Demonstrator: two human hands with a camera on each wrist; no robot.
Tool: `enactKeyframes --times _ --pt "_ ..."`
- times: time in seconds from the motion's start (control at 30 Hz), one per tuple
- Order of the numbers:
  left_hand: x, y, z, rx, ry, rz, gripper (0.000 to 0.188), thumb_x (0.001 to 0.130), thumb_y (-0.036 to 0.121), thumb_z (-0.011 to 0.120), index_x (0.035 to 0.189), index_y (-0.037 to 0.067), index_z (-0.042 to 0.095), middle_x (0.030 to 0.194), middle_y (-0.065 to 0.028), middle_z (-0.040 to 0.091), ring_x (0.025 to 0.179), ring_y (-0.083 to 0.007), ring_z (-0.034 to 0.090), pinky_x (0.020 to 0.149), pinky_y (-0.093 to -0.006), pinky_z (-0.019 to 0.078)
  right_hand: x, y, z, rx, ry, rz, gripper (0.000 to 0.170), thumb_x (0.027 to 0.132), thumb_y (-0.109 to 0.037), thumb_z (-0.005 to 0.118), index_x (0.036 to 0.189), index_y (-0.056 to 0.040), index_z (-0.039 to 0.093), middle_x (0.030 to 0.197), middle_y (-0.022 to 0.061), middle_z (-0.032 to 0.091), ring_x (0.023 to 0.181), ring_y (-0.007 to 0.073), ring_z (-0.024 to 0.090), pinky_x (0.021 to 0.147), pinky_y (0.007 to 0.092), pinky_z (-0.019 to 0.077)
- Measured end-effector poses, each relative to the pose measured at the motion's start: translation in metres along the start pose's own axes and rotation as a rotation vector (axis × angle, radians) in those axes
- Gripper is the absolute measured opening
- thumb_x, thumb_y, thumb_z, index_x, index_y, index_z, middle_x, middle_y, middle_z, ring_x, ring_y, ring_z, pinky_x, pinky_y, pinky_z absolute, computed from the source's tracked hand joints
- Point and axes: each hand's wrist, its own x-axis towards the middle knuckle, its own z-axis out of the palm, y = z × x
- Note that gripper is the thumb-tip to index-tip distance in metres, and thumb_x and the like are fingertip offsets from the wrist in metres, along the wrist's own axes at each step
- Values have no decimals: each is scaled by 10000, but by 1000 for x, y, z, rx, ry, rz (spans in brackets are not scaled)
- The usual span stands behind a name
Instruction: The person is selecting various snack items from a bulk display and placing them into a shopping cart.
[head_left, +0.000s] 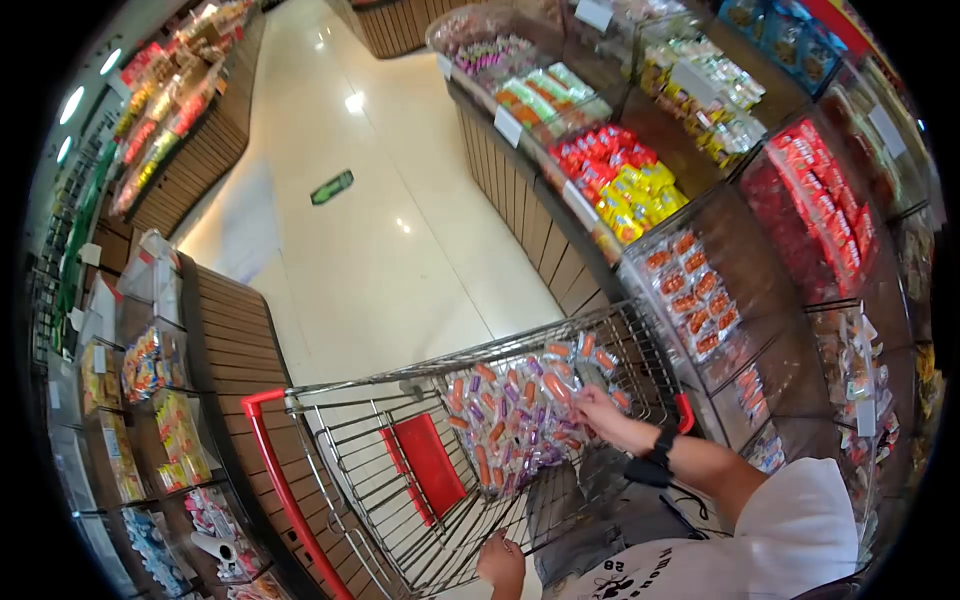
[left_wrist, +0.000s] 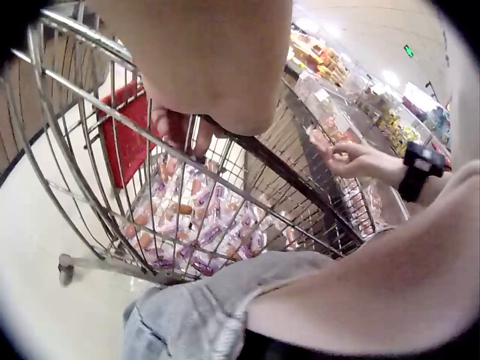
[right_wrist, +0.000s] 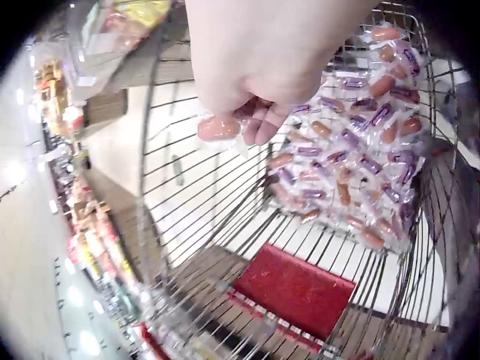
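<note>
Pinched in my right hand (right_wrist: 255,75) is a small sausage (right_wrist: 219,127) in a clear wrapper, held above the shopping cart. Below it, in the cart basket, lies a heap of individually wrapped sausages (head_left: 500,425), orange-brown with purple and white labels. My left hand (left_wrist: 176,127) is at the near side rim of the cart, its fingers curled over the metal rail (left_wrist: 262,154). The head view shows this left hand (head_left: 502,562) low, by the wire side. A black band (head_left: 657,458) is round the right wrist.
The wire cart has a red handle (head_left: 290,490) and a red seat flap (head_left: 422,470). To the right, a slatted counter carries bins of red and yellow packets (head_left: 640,195) and wrapped snacks (head_left: 690,290). More bins (head_left: 180,430) line the left. A tiled aisle (head_left: 370,240) runs between them.
</note>
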Motion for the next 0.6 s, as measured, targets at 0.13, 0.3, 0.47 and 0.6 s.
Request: enactKeyframes --times 0.13,0.3,0.47,0.6 --pt "4 -5 11 -274 -35 73 216 696 167 477 872 67 551 755 -107 572 690 -249 547 569 -367 429 -104 -69 7 136 -223 -78 97 770 -6 457 784 -56 376 748 92 528 634 163 545 517 250 433" --pt "18 87 -73 -732 -174 310 358 742 55 469 1092 28 400 903 -156 533 827 -275 524 694 -310 411 -194 -101 -14 287 -604 44 229 785 -46 459 1003 -88 403 875 46 513 690 85 504 532 177 391" --pt "-15 210 -177 -865 -300 1095 470 689 91 583 1107 21 379 1067 -129 455 1019 -233 412 872 -333 307 -271 -110 -35 345 -706 196 437 771 -8 428 1167 -120 283 888 42 488 611 92 478 503 193 369" --pt "-36 264 -177 -841 -581 1358 399 637 57 632 984 26 439 956 -112 482 909 -196 456 813 -317 352 -308 -111 -80 318 -807 98 485 790 -22 396 1216 -113 184 936 72 487 688 137 517 554 215 410"
